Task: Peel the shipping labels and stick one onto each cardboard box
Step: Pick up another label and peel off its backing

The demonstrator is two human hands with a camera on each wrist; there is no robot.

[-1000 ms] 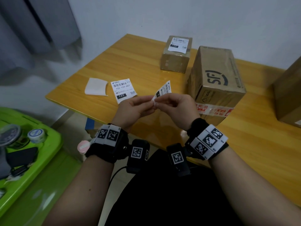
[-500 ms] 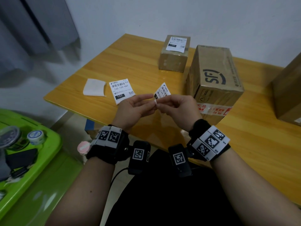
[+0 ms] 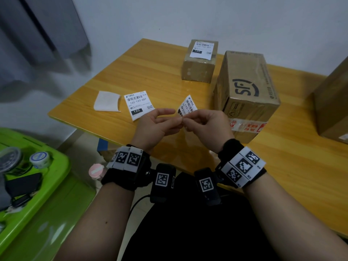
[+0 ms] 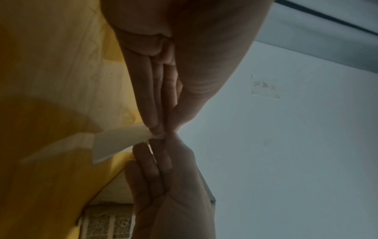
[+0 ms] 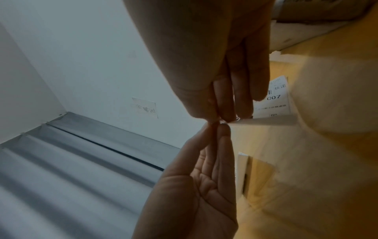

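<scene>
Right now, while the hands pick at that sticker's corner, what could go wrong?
1. Both hands, left hand and right hand, pinch one small corner of the shipping label; it might tear or curl and stick to itself.
2. The rest of the label hangs free, so it could stick crooked on the SF box.
3. The spare label lies near the table edge; a bump might knock it off.

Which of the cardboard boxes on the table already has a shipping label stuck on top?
The small cardboard box at the far edge; the large SF-printed box and the box at the right edge show none on top.
</scene>
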